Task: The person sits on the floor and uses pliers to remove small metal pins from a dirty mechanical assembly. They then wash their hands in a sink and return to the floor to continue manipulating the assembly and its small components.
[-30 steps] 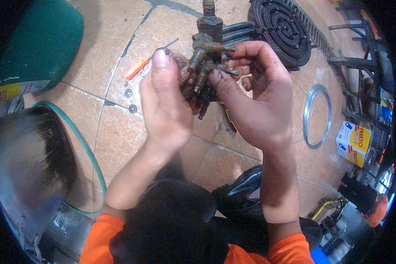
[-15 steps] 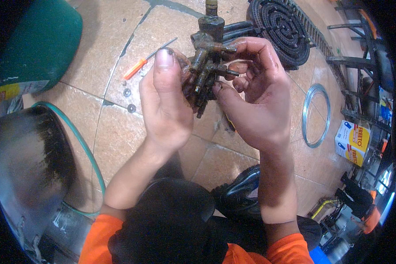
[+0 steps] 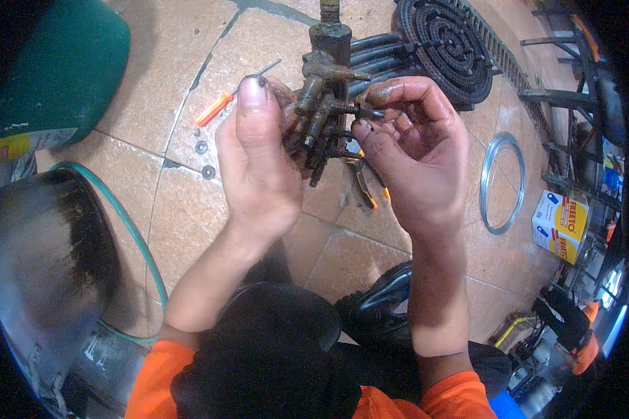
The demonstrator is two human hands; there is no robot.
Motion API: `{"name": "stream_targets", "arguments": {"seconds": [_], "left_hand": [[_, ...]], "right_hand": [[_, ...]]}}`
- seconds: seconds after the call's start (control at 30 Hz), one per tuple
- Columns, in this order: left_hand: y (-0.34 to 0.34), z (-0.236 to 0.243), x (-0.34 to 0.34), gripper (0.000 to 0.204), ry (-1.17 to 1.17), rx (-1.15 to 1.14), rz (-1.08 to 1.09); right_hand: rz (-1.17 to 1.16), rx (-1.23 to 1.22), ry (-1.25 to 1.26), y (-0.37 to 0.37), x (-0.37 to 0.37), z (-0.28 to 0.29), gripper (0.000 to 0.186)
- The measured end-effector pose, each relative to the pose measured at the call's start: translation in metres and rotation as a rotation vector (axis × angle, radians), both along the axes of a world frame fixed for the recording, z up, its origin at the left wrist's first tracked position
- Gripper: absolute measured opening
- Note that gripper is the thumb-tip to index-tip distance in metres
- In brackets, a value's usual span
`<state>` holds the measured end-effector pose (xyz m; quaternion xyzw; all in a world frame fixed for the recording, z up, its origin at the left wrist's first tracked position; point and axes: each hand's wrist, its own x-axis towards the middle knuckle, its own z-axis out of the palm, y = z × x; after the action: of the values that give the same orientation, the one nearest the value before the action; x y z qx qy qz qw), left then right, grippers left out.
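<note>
My left hand (image 3: 258, 160) grips a grimy brass gas-valve manifold (image 3: 321, 105) with several stubby valve stems, held above the tiled floor. My right hand (image 3: 412, 153) pinches one thin stem on the manifold's right side between thumb and fingers. Black pipes (image 3: 381, 59) run from the manifold toward a round black burner head (image 3: 447, 38). Part of the manifold is hidden behind my left palm.
An orange-handled screwdriver (image 3: 220, 105) and two small washers (image 3: 204, 159) lie on the floor at left. Pliers (image 3: 365, 188) lie under my hands. A metal ring (image 3: 502, 183) and a yellow-blue box (image 3: 560, 225) sit at right; a green container (image 3: 56, 70) and blackened pot (image 3: 42, 258) at left.
Both hands and the manifold have stayed in place. My right fingers have shifted slightly along the stem on the manifold's right side.
</note>
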<state>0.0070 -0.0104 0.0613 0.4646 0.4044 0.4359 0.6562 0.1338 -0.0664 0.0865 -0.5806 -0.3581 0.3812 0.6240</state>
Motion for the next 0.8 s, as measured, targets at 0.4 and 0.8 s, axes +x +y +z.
{"name": "stream_targets", "arguments": {"seconds": [0.4, 0.8], "left_hand": [[0.000, 0.006, 0.002, 0.052, -0.091, -0.013, 0.051], [0.002, -0.001, -0.009, 0.065, -0.051, -0.190, 0.045]], "right_hand": [[-0.016, -0.001, 0.035, -0.001, -0.001, 0.003, 0.027], [-0.026, -0.019, 0.204, -0.001, 0.000, 0.006, 0.026]]}}
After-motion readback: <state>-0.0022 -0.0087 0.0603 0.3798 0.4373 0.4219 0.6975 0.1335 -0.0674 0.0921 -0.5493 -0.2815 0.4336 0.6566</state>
